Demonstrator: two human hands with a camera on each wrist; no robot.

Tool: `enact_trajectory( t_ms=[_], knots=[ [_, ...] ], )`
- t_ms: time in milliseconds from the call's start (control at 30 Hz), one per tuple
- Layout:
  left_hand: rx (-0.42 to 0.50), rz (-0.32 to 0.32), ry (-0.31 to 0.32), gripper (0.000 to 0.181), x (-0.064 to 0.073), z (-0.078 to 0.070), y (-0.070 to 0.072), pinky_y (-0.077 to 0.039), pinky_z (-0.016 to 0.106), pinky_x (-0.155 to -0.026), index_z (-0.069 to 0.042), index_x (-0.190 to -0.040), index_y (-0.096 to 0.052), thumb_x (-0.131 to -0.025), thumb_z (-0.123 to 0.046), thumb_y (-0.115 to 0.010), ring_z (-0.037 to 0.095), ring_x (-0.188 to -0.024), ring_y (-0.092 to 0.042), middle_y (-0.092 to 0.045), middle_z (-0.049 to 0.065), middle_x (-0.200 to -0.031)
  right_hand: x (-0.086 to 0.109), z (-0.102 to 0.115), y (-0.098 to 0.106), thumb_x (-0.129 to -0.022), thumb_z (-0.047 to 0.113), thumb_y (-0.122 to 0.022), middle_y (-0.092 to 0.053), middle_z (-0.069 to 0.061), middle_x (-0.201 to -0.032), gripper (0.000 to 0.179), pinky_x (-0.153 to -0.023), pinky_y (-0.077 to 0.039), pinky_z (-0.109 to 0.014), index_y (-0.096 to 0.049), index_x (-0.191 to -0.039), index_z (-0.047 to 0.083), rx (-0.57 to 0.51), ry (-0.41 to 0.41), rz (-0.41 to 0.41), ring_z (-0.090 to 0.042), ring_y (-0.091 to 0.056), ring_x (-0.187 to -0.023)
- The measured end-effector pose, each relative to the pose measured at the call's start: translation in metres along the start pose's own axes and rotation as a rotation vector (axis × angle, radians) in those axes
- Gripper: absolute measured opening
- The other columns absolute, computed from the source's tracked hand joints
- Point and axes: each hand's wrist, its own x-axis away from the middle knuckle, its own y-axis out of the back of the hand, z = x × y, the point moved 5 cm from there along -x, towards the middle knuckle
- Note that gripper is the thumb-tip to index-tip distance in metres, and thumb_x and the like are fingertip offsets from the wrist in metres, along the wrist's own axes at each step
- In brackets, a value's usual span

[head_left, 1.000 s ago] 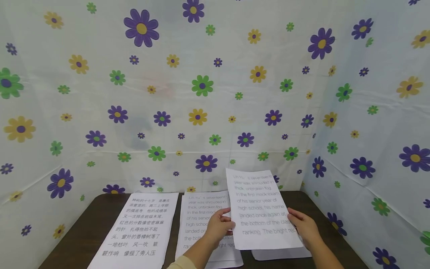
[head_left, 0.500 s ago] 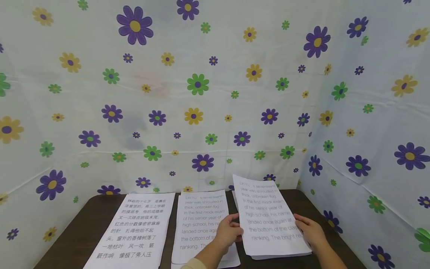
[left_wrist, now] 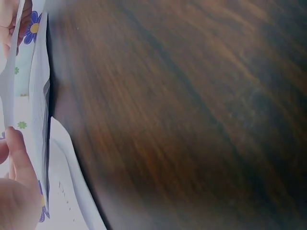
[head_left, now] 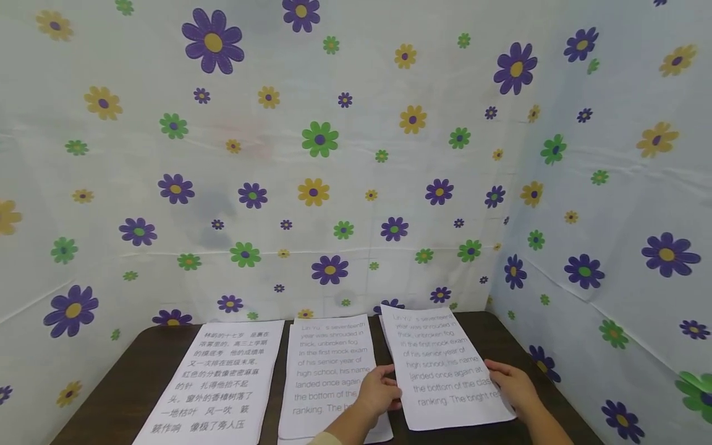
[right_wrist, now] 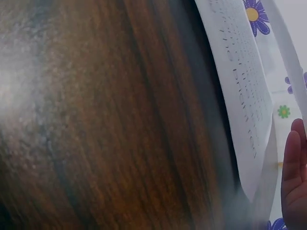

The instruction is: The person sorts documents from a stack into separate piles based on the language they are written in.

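Observation:
Both hands hold one printed English sheet (head_left: 439,377) by its side edges. My left hand (head_left: 378,392) pinches its left edge, thumb on top. At the opposite edge, my right hand (head_left: 514,386) grips it the same way. Below the sheet lies the right paper stack (right_wrist: 240,91), seen in the right wrist view with a gap under the raised sheet (right_wrist: 288,52). In the head view the sheet covers most of that stack. The middle stack of English pages (head_left: 328,371) lies just left, partly hidden by my left hand and forearm.
A stack of pages with Chinese text (head_left: 214,383) lies at the left of the dark wooden table (head_left: 125,364). White cloth with flower prints (head_left: 356,154) hangs behind the table and along its sides.
The sheet has come down and slightly right, over the right stack, with both hands still gripping its edges. The middle stack is less covered, and the head view has shifted a little.

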Motion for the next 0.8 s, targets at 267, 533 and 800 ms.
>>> enact_trajectory(
  t_ms=[267,533,800],
  knots=[
    [-0.030,-0.036,0.021,0.056,0.0024,0.0057,-0.0033,-0.060,0.028,-0.060,0.010,-0.130,-0.052,-0.075,0.013,-0.060,0.015,-0.071,-0.063,-0.061,0.010,-0.089,-0.0019,-0.0034,-0.0037,-0.097,0.015,-0.054,-0.052,-0.032,-0.135,0.045,-0.070,-0.056,-0.032,-0.052,-0.135,-0.007,0.014,-0.023,-0.002,-0.017,-0.065,-0.085],
    [-0.061,-0.053,0.065,0.055,0.0012,0.0083,-0.0053,-0.059,0.026,-0.059,0.011,-0.129,-0.052,-0.075,0.012,-0.061,0.014,-0.071,-0.063,-0.062,0.010,-0.088,-0.0051,-0.0063,-0.0050,-0.097,0.015,-0.054,-0.050,-0.033,-0.137,0.043,-0.070,-0.055,-0.030,-0.053,-0.134,-0.007,0.040,0.000,0.001,-0.019,-0.065,-0.088],
    [-0.083,0.005,0.101,0.053,0.0026,0.0091,-0.0064,-0.061,0.029,-0.066,0.015,-0.129,-0.048,-0.080,0.005,-0.063,0.015,-0.077,-0.067,-0.064,0.012,-0.093,-0.0057,-0.0047,-0.0060,-0.096,0.012,-0.052,-0.054,-0.033,-0.132,0.042,-0.068,-0.051,-0.029,-0.054,-0.133,-0.008,0.090,0.032,0.007,-0.019,-0.064,-0.086]
  ],
)
